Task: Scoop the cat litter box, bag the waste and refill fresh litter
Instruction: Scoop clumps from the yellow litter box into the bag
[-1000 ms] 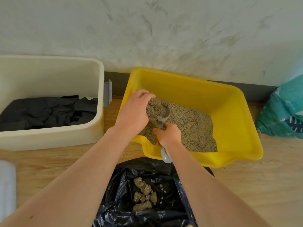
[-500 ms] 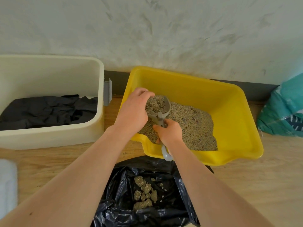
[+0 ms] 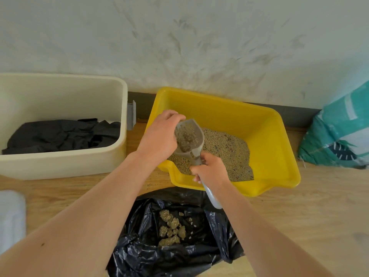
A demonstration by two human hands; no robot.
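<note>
Litter box right of the tub — waste bag in front, sack far right.

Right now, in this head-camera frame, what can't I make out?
Head view: the middle of the scoop handle, wrapped by the right hand.
Head view: the fingertips of the left hand, behind the scoop's bowl.
Head view: the teal bag, cut off by the right edge.
Head view: a white thing at the left edge, blurred and cut off.
Head view: whatever lies under the dark cloth in the cream tub.
</note>
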